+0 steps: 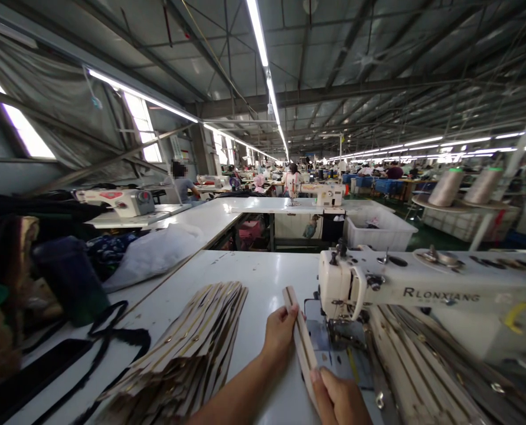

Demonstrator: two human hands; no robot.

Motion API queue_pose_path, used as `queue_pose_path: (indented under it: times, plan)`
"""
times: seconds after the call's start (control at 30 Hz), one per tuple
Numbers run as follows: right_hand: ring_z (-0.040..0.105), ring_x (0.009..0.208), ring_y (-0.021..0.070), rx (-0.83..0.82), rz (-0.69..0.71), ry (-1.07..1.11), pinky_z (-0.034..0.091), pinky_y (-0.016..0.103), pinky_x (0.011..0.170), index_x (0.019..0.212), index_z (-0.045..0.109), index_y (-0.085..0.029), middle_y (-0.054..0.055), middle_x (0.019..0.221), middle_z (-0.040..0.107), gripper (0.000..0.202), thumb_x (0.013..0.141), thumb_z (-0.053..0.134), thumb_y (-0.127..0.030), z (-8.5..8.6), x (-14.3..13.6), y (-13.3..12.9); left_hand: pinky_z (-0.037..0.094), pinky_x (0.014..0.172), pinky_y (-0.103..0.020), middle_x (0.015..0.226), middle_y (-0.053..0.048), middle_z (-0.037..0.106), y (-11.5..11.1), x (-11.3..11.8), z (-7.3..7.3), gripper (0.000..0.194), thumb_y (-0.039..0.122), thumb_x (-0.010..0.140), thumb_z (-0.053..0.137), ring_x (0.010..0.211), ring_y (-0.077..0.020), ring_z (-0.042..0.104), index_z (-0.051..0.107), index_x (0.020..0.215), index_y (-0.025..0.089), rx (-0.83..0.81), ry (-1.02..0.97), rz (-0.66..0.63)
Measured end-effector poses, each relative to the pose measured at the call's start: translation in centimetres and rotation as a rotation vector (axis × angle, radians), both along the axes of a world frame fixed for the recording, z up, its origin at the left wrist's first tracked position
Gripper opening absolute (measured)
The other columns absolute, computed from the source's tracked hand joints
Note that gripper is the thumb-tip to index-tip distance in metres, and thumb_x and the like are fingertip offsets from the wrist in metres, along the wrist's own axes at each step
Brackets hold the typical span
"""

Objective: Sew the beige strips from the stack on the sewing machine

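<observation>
White plastic bin (403, 235) past the near table: squarish w/ flared rim, a few small pale & dark bits inside, too small to ID. Blue bins (386, 186) far back on R, contents unclear. Crumpled translucent plastic bag (156, 251) at L edge of white tabletop (263, 268), lumpy & thin, can't tell what's in it; dark patterned cloth (105, 251) beside it.

Beige zipper strip (306, 345), long, flat, narrow, darker line down its length, is held at a slant over the tabletop, just L of the needle end of the RLONXIANG sewing machine (422, 289). L hand (278, 333) pinches it nr the top b/w thumb & fingers; R hand (340, 398) pinches the lower part, thumb along it.

L stack of zipper strips (201, 336): beige fabric, layered & fanned, w/ shiny metal bits. R stack of strips (415, 360) lies under the machine arm, same beige w/ brownish lines. Two pale thread cones (446, 188) w/ green tips stand on round discs, R. Black strap (121, 333) loops loosely on L, frayed-looking
</observation>
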State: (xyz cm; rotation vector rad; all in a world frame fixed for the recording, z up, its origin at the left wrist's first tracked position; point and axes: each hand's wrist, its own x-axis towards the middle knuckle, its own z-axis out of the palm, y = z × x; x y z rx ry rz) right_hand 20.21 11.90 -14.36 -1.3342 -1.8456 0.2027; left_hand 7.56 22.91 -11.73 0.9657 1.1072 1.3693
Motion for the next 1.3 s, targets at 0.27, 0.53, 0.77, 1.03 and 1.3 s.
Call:
queue_pose_path:
  times: [0.27,0.53,0.77,1.03,1.3]
  plan:
    - [0.068,0.064,0.0192,-0.063,-0.183,0.073,0.046,0.026,0.057,0.084,0.061,-0.019,0.007,0.072,0.07,0.04,0.098,0.028,-0.036,1.1,2.0,1.2,0.047,0.064,-0.028,0.085,-0.005,0.064,-0.8,-1.7,1.4,0.032,0.041,0.088,0.056,0.067,-0.0165,0.06,0.058,0.108,0.016,0.218,0.63,-0.058]
    - [0.068,0.069,0.0193,-0.136,-0.252,-0.164,0.047,0.027,0.062,0.082,0.066,-0.021,0.006,0.079,0.07,0.029,0.091,0.039,-0.021,2.1,3.1,0.5,0.046,0.087,-0.03,0.095,-0.006,0.069,-2.4,-0.7,2.7,0.017,0.023,0.092,0.056,0.094,-0.0199,0.061,0.071,0.089,0.018,0.696,0.941,-0.578]
    - [0.07,0.085,0.0195,-0.181,-0.106,-0.091,0.051,0.027,0.076,0.098,0.072,-0.019,0.008,0.096,0.073,0.03,0.089,0.044,-0.018,1.7,4.6,1.1,0.046,0.087,-0.03,0.098,-0.005,0.069,-2.3,-0.6,2.6,0.018,0.024,0.093,0.056,0.094,-0.02,0.061,0.071,0.103,0.022,0.716,1.07,-0.553]
    - [0.07,0.083,0.0211,-0.203,-0.139,-0.246,0.053,0.03,0.075,0.102,0.072,-0.021,0.008,0.095,0.073,0.036,0.09,0.039,-0.016,2.5,4.4,0.1,0.046,0.086,-0.03,0.101,-0.006,0.069,-2.2,-0.6,2.2,0.02,0.022,0.094,0.055,0.095,-0.0207,0.061,0.073,0.103,0.023,0.77,1.098,-0.565]
    - [0.07,0.072,0.0181,-0.161,-0.041,-0.376,0.054,0.026,0.066,0.106,0.072,-0.023,0.006,0.087,0.072,0.039,0.088,0.039,-0.015,1.9,5.9,-1.1,0.047,0.085,-0.031,0.1,-0.008,0.069,-2.0,-0.4,1.7,0.021,0.024,0.094,0.054,0.093,-0.0205,0.061,0.074,0.099,0.021,0.759,1.123,-0.533]
